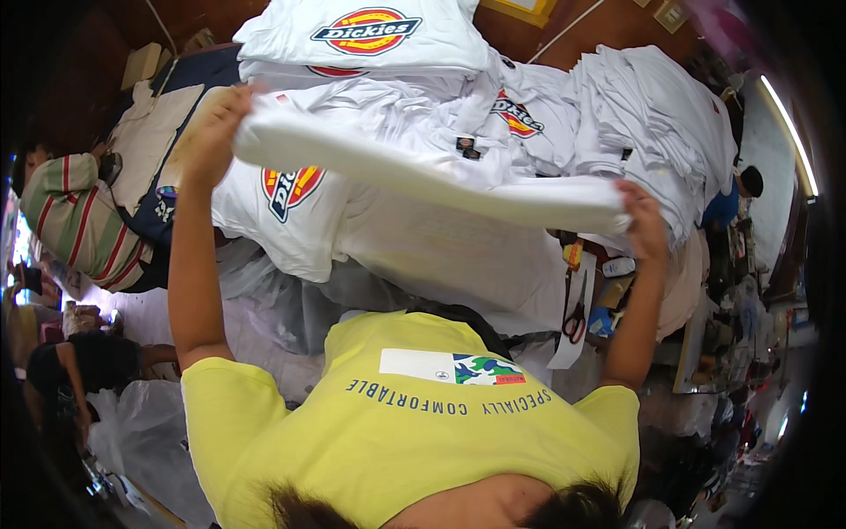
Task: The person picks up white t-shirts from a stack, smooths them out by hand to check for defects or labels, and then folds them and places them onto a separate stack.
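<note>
A white cloth garment, probably a T-shirt, is stretched in a long folded band between my raised hands and looks blurred by motion. My left hand grips its far left end. At its right end, slightly nearer to me, my right hand has closed round the cloth. Beneath and beyond it lie white T-shirts with a red, yellow and dark blue chest print; one printed shirt hangs over the table's near edge. Another shirt with that print lies flat on the stack at the back.
A tall pile of white shirts stands at the right. Black-handled scissors lie near a white paper strip on the right, beside small items. Clear plastic bunches below the table. A person in a striped shirt is at the left.
</note>
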`<state>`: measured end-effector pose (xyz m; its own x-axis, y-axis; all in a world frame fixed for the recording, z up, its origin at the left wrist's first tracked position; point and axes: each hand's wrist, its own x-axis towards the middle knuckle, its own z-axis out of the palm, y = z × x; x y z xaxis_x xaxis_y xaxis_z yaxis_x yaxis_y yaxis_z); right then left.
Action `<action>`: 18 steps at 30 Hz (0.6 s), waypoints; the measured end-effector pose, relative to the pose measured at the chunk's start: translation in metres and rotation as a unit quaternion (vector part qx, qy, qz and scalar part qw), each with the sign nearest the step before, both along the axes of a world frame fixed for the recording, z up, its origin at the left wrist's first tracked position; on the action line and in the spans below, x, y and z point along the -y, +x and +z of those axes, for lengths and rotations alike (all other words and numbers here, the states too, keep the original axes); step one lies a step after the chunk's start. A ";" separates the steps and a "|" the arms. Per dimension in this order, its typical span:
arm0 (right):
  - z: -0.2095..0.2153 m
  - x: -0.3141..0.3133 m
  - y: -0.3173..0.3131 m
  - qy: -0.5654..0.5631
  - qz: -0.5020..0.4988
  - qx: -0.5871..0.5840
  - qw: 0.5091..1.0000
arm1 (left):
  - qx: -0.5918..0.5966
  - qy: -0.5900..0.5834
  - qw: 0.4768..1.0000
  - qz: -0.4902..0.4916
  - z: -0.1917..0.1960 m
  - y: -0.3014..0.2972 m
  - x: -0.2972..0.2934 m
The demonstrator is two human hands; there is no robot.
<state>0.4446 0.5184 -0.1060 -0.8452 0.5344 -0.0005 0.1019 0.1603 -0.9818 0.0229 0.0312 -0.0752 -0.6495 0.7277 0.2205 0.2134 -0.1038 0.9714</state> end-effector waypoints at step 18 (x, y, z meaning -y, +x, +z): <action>0.228 -0.036 -0.232 0.268 0.010 -0.208 0.941 | -0.126 0.048 0.961 0.241 0.200 -0.229 0.040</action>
<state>0.2123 0.5540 0.1222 -0.7227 0.3485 0.5969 -0.2808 0.6410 -0.7143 -0.2061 -0.0089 0.1244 -0.8233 0.3238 0.4662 0.4866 -0.0201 0.8734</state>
